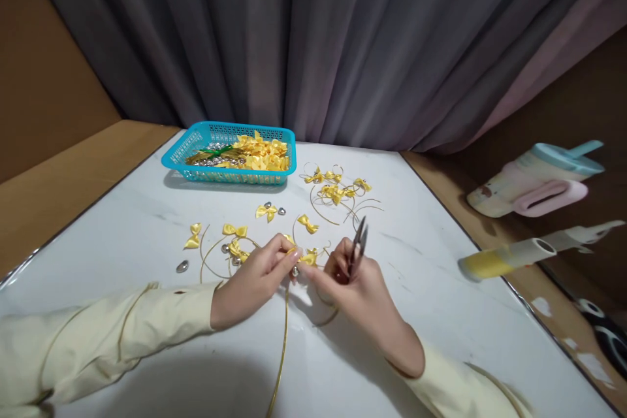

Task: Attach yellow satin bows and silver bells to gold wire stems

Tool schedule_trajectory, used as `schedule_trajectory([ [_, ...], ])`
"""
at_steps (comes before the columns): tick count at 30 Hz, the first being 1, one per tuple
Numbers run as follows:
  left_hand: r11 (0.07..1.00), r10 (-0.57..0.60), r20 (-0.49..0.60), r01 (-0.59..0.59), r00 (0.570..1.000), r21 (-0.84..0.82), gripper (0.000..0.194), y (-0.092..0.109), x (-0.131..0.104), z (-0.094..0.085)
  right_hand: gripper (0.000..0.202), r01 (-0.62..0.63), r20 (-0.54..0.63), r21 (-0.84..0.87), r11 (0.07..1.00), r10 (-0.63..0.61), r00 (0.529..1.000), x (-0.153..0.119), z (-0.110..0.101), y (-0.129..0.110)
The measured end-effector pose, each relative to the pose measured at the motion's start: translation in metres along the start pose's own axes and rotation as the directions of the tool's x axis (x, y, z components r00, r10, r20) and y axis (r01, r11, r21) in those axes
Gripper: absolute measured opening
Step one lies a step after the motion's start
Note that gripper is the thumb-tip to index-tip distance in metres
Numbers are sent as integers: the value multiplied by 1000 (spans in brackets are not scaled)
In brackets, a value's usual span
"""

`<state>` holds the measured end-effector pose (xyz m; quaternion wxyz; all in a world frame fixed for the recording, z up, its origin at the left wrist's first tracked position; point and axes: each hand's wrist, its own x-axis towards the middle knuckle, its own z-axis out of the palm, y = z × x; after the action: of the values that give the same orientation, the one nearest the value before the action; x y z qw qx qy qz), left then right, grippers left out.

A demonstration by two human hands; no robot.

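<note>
My left hand (267, 268) is closed in a pinch on a gold cord (283, 339), which hangs down toward the table's front edge. Right at my fingertips are a yellow satin bow (309, 257) and a silver bead (295, 271). My right hand (355, 284) has its thumb reaching to the same bow. Its curled fingers hold small scissors (360, 241), dark pointed blades upward, handles hidden in the palm. Close to my left hand lie more yellow bows (235, 230), a loose silver bead (182, 266) and curled gold cord (206, 261).
A blue basket (169, 160) of yellow bows and silver beads stands at the back left. Several bows on looped cord (337, 193) lie behind my right hand. To the right are a tumbler (526, 173) with a pink handle, a clear tube (490, 263) and a tape roll (612, 343).
</note>
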<state>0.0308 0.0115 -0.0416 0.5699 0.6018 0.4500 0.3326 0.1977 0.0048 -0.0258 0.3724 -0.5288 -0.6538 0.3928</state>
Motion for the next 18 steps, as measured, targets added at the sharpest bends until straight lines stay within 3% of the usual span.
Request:
schedule_trajectory([
  [4,993,-83,-29,80,996,-86,23,7,2,1,34,167,123,-157,973,-148,981,3,9,1],
  [8,984,-164,-74,158,984,-82,17,19,3,-5,22,278,120,-318,906,-252,960,10,13,5],
  [11,981,-146,-60,136,988,-134,15,25,3,-10,20,296,110,-362,884,-274,955,13,14,3],
  [14,987,-89,-46,81,995,-138,15,25,5,-14,21,219,123,-225,949,-196,973,16,14,-4],
  [18,995,10,-88,-1,996,101,23,25,5,-21,30,-57,200,149,987,27,980,19,13,-13],
])
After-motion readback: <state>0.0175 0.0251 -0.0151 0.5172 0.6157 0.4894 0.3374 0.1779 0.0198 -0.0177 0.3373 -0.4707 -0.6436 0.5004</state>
